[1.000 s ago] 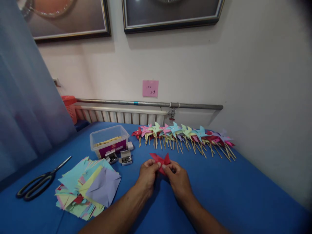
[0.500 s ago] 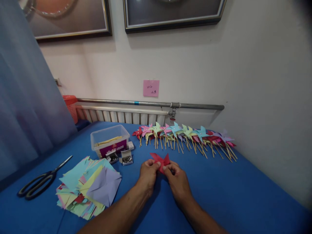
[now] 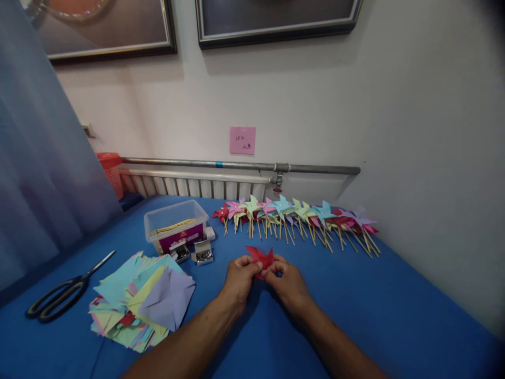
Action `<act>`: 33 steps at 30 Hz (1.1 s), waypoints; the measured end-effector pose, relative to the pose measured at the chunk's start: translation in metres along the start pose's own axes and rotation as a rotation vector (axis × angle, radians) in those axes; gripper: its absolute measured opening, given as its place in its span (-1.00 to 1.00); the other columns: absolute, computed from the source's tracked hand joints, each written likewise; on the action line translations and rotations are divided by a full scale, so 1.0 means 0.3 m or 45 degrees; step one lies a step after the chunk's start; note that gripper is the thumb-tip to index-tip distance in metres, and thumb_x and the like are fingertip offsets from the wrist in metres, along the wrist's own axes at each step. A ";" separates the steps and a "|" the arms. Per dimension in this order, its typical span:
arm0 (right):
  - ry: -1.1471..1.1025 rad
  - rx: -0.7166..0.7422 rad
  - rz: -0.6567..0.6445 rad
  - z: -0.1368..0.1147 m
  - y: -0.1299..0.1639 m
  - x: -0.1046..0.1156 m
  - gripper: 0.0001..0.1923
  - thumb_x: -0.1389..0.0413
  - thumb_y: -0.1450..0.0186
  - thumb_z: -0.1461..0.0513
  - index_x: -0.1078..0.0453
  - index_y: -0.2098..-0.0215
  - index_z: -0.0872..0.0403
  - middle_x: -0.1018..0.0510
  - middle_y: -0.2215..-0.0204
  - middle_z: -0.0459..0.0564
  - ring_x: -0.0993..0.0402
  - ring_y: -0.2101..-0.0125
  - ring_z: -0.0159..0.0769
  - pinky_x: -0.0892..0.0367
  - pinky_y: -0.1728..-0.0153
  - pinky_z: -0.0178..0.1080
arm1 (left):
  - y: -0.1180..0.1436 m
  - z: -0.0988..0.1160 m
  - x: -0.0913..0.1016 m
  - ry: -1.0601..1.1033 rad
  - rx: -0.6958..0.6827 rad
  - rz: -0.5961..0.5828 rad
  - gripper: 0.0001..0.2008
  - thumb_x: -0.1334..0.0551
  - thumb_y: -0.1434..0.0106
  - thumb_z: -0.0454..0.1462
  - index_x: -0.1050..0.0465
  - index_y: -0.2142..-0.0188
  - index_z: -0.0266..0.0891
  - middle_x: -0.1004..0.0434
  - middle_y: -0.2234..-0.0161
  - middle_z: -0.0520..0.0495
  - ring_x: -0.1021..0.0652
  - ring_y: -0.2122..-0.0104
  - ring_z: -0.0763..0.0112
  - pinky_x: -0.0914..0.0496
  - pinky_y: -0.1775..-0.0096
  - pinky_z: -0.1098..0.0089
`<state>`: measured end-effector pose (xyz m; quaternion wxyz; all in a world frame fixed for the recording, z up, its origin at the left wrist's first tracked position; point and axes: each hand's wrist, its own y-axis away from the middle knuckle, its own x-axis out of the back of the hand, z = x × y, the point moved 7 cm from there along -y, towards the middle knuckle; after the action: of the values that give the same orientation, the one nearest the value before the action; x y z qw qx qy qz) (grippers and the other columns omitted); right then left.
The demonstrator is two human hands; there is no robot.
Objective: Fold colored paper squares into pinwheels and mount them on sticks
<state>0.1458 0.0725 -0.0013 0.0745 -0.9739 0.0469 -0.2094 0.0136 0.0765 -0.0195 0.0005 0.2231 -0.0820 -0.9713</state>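
Note:
A red paper pinwheel (image 3: 260, 257), its corners folded inward, is held just above the blue table. My left hand (image 3: 240, 276) pinches its left side, the thumb lying near the centre. On the other side my right hand (image 3: 286, 278) grips it between thumb and fingers. Fingertips cover part of the paper's middle, and no stick shows on it. Left of my hands lies a loose pile of coloured cut paper squares (image 3: 165, 300), a purple one on top. Two small open boxes of metal fasteners (image 3: 204, 256) (image 3: 181, 253) stand beyond the pile.
A clear plastic tub (image 3: 155, 226) with thin wooden sticks stands behind the boxes. Scissors (image 3: 65, 292) lie far left. Finished pinwheels on sticks (image 3: 282, 208) form a row along the back. A radiator (image 3: 189, 181) and pipe (image 3: 315, 169) run by the wall.
The red paper has tilted and its folds have shifted slightly between my fingers. Both hands keep their hold. The whole view has moved a little.

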 end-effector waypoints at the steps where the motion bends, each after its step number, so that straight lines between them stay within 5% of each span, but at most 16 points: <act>1: -0.002 -0.009 -0.001 0.001 0.001 -0.001 -0.83 -0.17 -0.04 0.16 -0.41 0.66 0.02 -0.58 0.05 0.15 -0.28 -0.19 0.04 -0.08 -0.20 0.02 | 0.000 -0.001 0.000 0.002 0.000 0.002 -0.79 -0.41 0.20 -0.26 -0.42 0.61 -0.31 -0.42 0.66 0.03 -0.29 0.65 0.60 -0.12 0.51 0.49; 7: -0.034 -0.007 0.010 0.000 0.013 -0.009 -0.82 -0.16 -0.09 0.17 -0.43 0.63 0.03 -0.62 0.23 0.11 -0.29 -0.18 0.06 -0.06 -0.20 0.03 | -0.007 -0.011 0.009 -0.017 -0.016 0.017 -0.75 -0.43 0.18 -0.23 -0.39 0.61 -0.30 -0.44 0.65 0.01 -0.31 0.64 0.59 -0.14 0.50 0.48; 11: -0.092 -0.031 0.038 0.002 0.017 -0.015 -0.84 -0.16 -0.10 0.16 -0.41 0.60 0.04 -0.62 0.35 0.08 -0.46 0.02 0.04 -0.20 -0.09 0.01 | -0.015 -0.018 0.017 -0.029 -0.024 0.019 -0.73 -0.43 0.16 -0.21 -0.39 0.59 -0.30 -0.39 0.66 0.06 -0.27 0.65 0.61 -0.11 0.52 0.48; 13: -0.271 -0.105 0.097 0.015 0.018 -0.011 -0.87 -0.22 -0.07 0.15 -0.45 0.46 0.04 -0.61 0.37 0.05 -0.53 0.18 -0.04 -0.33 0.05 -0.05 | -0.018 -0.024 0.020 -0.003 -0.011 0.018 -0.71 -0.44 0.16 -0.20 -0.38 0.58 -0.28 -0.36 0.68 0.09 -0.25 0.66 0.62 -0.09 0.53 0.48; 16: -0.701 -0.235 0.145 0.038 0.021 -0.016 -0.61 -0.30 -0.05 0.09 -0.43 0.19 0.04 -0.63 0.33 0.01 -0.56 0.33 -0.15 -0.41 0.25 -0.16 | -0.019 -0.028 0.021 0.028 0.001 0.014 -0.69 -0.45 0.16 -0.20 -0.34 0.59 -0.26 -0.31 0.70 0.12 -0.24 0.68 0.62 -0.08 0.54 0.48; 19: -0.890 -0.271 -0.017 0.041 0.022 -0.052 -0.57 -0.34 -0.05 0.06 -0.45 0.17 0.06 -0.64 0.35 -0.02 -0.53 0.40 -0.23 -0.39 0.34 -0.23 | -0.017 -0.028 0.016 0.046 -0.001 -0.010 -0.70 -0.46 0.14 -0.21 -0.35 0.58 -0.27 -0.34 0.67 0.11 -0.27 0.66 0.61 -0.12 0.52 0.48; 22: -0.851 -0.249 -0.112 0.049 0.020 -0.072 -0.63 -0.37 -0.01 0.10 -0.49 0.27 0.09 -0.62 0.42 -0.05 -0.49 0.43 -0.28 -0.34 0.36 -0.26 | -0.015 -0.026 0.015 0.066 -0.005 -0.010 -0.70 -0.46 0.15 -0.23 -0.35 0.58 -0.27 -0.35 0.66 0.10 -0.27 0.65 0.62 -0.12 0.52 0.49; 33: -0.619 -0.188 0.023 0.073 0.004 -0.049 -0.69 -0.28 -0.04 0.07 -0.51 0.33 0.11 -0.57 0.50 -0.06 -0.41 0.49 -0.29 -0.29 0.42 -0.27 | 0.004 -0.003 0.003 0.016 -0.018 0.023 -0.74 -0.44 0.18 -0.27 -0.35 0.62 -0.27 -0.34 0.67 0.10 -0.27 0.65 0.62 -0.12 0.52 0.49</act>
<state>0.1414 0.0760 -0.0271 0.0140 -0.9979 0.0514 0.0356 0.0131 0.0751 -0.0205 0.0113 0.2285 -0.0772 -0.9704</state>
